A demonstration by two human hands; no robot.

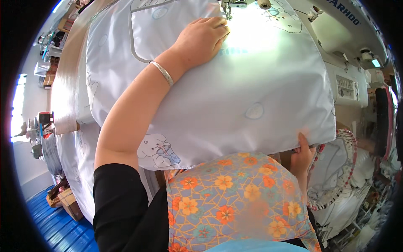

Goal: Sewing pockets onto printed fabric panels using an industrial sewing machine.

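Note:
A shiny white fabric panel [201, 109] with printed cartoon puppies lies spread over the sewing machine bed. On its upper left is a pocket-like patch [153, 35] edged in grey. My left hand [203, 40] rests palm down on the panel, fingers lying on it beside the presser foot [228, 10] and nothing held. At the panel's lower right edge my right hand [301, 155] pinches the fabric, thumb on top and the other fingers mostly hidden beneath. Bright lamp light washes out the cloth right of the presser foot.
The white sewing machine [344, 33] arches over the upper right. A wooden tabletop [67, 75] runs along the left. More printed white fabric [75, 168] hangs at the lower left. On the right sits a round, red-and-white-rimmed basket [354, 147] with cloth. A cardboard box [70, 203] stands on blue flooring.

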